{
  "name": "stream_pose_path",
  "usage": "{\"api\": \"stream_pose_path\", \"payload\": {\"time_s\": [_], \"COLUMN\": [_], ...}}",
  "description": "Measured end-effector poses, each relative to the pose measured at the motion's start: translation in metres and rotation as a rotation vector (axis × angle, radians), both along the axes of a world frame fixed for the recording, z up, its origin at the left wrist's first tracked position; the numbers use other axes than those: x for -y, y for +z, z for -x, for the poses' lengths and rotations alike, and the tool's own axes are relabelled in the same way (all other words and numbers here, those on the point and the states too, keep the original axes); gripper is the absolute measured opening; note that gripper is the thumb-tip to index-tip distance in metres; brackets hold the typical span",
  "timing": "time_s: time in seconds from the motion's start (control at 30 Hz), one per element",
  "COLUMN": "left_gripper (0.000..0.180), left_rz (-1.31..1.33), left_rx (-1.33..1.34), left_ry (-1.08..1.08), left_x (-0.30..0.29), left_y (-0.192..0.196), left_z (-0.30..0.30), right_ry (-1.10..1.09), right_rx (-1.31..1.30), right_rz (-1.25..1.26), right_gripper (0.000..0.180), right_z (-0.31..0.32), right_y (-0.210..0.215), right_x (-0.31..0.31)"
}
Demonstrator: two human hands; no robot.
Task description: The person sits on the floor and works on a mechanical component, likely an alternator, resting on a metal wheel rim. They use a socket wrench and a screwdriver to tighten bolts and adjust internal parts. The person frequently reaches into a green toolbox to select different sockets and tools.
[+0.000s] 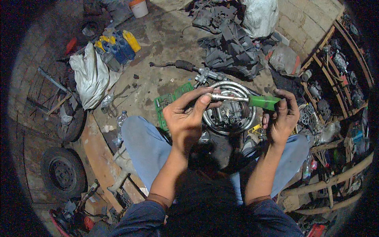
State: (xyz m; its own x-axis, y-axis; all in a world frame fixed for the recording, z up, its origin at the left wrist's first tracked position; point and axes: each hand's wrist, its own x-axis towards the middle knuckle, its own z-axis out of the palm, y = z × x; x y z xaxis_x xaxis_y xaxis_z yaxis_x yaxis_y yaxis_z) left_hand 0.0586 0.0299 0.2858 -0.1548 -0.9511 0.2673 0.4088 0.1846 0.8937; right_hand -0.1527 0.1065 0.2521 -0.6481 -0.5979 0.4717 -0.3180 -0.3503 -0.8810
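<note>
Because the driver (254, 101) bridges the gap between the left hand (184, 112) and the right hand (285, 116), handling it well probably comes down to sharing the load: a light, steady pinch on the metal shaft (231, 97), a firmer one on the green handle (265, 103), and both wrists at much the same height so that neither end dips. If it is turned, rolling it from the handle while the other end merely guides should work better than twisting at both ends. The fingers look grimy, so a slip seems the likeliest fault.

The left thumb and forefinger are nearly together, pinching the shaft toward its far end, with other fingers reaching out just below it. The right thumb and forefinger are parted only by the handle, pinching its butt; the remaining fingers curl loosely underneath, and whether the palm touches it I cannot tell.

The driver lies almost level across the view, above the space between the knees (144, 138). Beyond and below it sits a round metal dish (231, 84) with a metal part (233, 112) inside. Past the left hand lies a green tool case (161, 106); farther off come a rod (184, 64), black plastic parts (235, 49) and, at the back, a bucket (139, 8).
</note>
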Motion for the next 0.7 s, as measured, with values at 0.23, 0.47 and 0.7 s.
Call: {"api": "stream_pose_path", "payload": {"time_s": [0.23,0.47,0.7], "left_gripper": [0.023,0.022,0.023], "left_rz": [-0.029,-0.052,-0.095], "left_rx": [0.054,0.083,0.091], "left_ry": [0.071,0.06,0.061], "left_x": [-0.0004,0.0008,-0.0006], "left_y": [-0.0009,-0.0008,0.0027], "left_z": [0.0029,-0.0007,-0.0008], "right_ry": [0.076,0.114,0.109], "right_rx": [0.084,0.119,0.159], "right_rz": [0.07,0.027,0.076], "right_gripper": [0.048,0.057,0.052], "right_z": [-0.0099,-0.01,-0.0104], "right_y": [0.0033,0.0052,0.0049], "right_x": [0.0012,0.0011,0.0024]}}
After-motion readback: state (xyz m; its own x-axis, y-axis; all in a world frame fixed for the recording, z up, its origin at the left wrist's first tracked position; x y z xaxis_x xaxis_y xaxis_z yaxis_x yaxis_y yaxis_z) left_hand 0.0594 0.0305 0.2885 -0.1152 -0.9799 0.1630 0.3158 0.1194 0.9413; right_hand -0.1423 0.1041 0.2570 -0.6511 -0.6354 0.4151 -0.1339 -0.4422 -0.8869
